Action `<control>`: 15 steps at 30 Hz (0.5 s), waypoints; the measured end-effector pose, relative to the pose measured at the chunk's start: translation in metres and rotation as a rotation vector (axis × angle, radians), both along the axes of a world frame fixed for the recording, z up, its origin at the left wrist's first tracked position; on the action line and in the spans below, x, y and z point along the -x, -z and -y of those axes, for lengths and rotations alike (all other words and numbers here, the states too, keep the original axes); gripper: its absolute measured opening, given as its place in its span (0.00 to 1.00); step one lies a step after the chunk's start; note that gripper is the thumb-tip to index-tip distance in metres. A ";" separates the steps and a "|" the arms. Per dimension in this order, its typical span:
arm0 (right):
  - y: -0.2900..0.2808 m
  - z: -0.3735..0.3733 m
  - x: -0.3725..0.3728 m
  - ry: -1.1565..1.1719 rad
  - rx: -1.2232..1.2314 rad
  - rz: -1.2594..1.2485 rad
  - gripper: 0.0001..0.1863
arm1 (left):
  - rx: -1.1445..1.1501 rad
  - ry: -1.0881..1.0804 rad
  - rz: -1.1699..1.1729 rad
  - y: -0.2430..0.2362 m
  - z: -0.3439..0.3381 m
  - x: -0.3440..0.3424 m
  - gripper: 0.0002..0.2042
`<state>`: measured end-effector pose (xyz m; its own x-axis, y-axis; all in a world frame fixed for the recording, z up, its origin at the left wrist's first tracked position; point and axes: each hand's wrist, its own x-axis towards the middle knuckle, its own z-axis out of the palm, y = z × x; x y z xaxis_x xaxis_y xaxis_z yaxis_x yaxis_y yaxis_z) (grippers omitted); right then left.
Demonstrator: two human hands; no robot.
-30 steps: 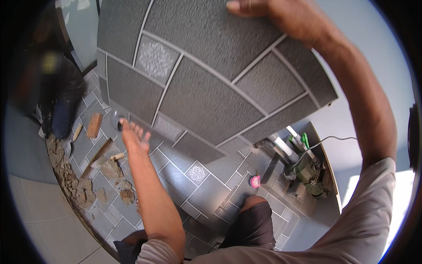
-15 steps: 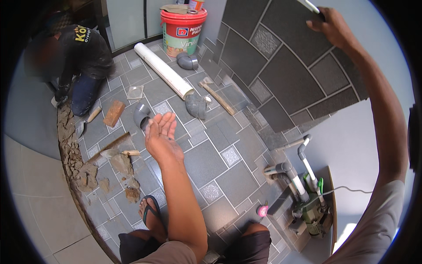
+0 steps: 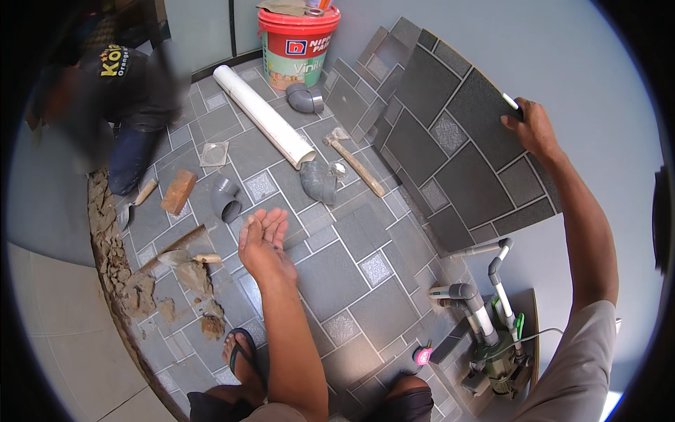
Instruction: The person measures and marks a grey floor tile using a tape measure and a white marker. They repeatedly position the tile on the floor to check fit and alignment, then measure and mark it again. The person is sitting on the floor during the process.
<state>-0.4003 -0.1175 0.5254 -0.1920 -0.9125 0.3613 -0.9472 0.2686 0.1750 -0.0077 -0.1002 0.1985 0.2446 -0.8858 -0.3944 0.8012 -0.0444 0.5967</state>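
The dark-grey, pale-lined rectangular tile (image 3: 457,169) leans against the pale grey wall (image 3: 506,42) beside the right fingers (image 3: 532,112), curled around a slim black-and-white stick (image 3: 511,102); it looks propped, not laid flat; beyond the loosely cupped, empty left fingers (image 3: 271,221), the brown rubble strip (image 3: 105,232) lies uncovered.

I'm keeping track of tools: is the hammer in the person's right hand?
No, the hammer lies on the tiled floor, while the right hand holds a patterned gray tile by its edge.
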 end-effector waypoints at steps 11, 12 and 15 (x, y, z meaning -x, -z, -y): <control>0.047 0.009 0.083 -0.014 -0.036 -0.009 0.26 | -0.032 -0.026 0.122 0.026 0.007 -0.009 0.15; 0.044 0.008 0.088 0.003 -0.091 -0.071 0.31 | -0.037 -0.029 0.132 0.027 0.007 -0.009 0.15; 0.058 0.002 0.135 -0.189 0.066 -0.082 0.28 | -0.057 -0.010 0.161 0.028 0.006 -0.004 0.16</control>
<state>-0.5353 -0.1199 0.4674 0.0123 -0.9034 0.4286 -0.9652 0.1013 0.2412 -0.0034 -0.1061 0.1709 0.3176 -0.8603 -0.3988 0.6960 -0.0741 0.7142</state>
